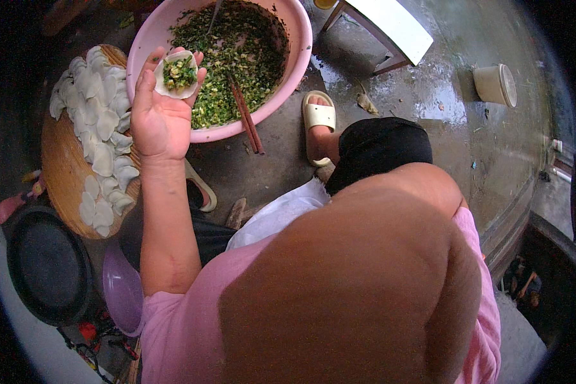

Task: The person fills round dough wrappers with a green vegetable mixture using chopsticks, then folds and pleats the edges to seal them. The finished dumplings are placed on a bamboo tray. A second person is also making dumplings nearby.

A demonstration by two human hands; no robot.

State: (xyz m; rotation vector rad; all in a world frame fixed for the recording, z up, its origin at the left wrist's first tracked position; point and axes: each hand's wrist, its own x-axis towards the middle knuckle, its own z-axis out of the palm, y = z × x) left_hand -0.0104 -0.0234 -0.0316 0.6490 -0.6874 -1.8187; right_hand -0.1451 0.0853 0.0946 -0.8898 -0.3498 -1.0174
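Note:
My left hand (pixel 163 122), palm up, holds a round dough wrapper (pixel 161 82) on its fingers. A mound of chopped green and yellow filling (pixel 179 73) sits on the unfolded wrapper. Just beyond the hand is a pink basin (pixel 295 79) of chopped green filling (pixel 240 53). A pair of brown chopsticks (pixel 246 117) leans over its near rim, and a thin metal utensil handle (pixel 215 17) stands at its far side. To the left, overlapping dough wrappers (pixel 96 117) cover much of a round wooden board (pixel 60 163). My raised right arm (pixel 355 269) fills the lower middle; its hand is out of view.
A dark round pan (pixel 48 264) and a purple basin (pixel 122 288) lie at lower left. A white-topped stool (pixel 389 26) stands at the top right, a whitish bucket (pixel 492 85) farther right. My slippered foot (pixel 319 120) rests on the wet floor (pixel 441 91).

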